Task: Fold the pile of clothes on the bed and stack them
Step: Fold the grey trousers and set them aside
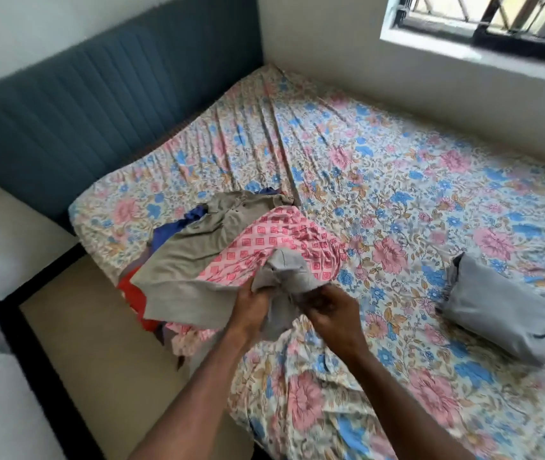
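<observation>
A bunched grey garment [284, 277] is held up over the bed's near edge. My left hand [251, 307] grips its left side and my right hand [332, 308] pinches its right side. Behind them lies the loose pile: a khaki garment [194, 254], a pink patterned cloth [284, 237], blue fabric [168, 230] and red fabric [131, 290]. A folded grey garment [493, 300] rests alone on the bed to the right.
The bed carries a floral sheet [397, 161] and has a blue padded headboard [82, 104] at the left. A wall with a window [483, 21] runs along the far side. Beige floor [98, 343] lies left of the bed.
</observation>
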Available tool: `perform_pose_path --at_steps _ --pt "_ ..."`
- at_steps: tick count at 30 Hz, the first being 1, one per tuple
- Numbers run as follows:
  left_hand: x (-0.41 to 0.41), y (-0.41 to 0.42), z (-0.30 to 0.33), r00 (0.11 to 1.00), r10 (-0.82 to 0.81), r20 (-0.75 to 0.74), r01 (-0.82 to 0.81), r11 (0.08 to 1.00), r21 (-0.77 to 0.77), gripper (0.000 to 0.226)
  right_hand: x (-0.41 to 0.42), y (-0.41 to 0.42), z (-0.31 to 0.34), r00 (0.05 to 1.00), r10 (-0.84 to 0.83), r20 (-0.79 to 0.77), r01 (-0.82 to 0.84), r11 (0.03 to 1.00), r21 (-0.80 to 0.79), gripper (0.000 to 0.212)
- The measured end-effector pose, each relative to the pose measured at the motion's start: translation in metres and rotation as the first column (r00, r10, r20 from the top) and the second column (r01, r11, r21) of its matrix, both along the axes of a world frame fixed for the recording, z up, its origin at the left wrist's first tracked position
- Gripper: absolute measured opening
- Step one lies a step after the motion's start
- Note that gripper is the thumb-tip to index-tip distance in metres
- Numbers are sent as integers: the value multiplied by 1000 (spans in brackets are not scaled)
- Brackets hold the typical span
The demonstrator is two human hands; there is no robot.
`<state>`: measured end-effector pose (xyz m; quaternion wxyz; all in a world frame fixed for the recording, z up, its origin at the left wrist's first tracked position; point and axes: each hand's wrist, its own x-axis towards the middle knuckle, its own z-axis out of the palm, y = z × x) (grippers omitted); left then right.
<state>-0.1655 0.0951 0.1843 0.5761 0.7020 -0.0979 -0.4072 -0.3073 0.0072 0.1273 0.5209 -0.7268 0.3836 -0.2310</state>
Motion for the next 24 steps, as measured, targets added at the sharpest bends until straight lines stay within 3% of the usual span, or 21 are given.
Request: perform_pose_path --at_steps 2,4,6,9,12,16,20,22,24 --pt "2 14 37 999 -20 50 21 1000 -6 27 -11 0 20 996 -90 17 92 978 -185 52" --pt "-1 31 82 998 -30 57 34 997 -66 13 -19 -2 41 994 -60 92 84 955 -285 81" --pt "-2 48 121 997 -66 44 71 989 -127 15 -23 -3 59 988 89 125 -60 973 -222 95" --pt "5 67 161 995 -60 -74 42 974 -223 30 -23 2 86 950 270 155 -279 960 36 103" --pt "16 90 182 970 -19 -240 -57 950 -306 54 -15 15 115 912 377 159 -370 926 -75 91" --pt "36 121 199 974 -23 -226 -64 928 -368 53 8 36 153 829 519 206 -497 854 -150 92" --pt "49 139 218 993 -1 -120 -36 952 -304 46 44 73 199 713 628 311 -625 771 -124 88" --pt "55 139 225 998 10 -59 -24 968 -251 42 65 91 216 729 598 333 -567 800 -198 67" --pt "67 140 226 983 107 152 -86 986 -139 38 84 107 227 790 510 341 -450 860 -242 33"
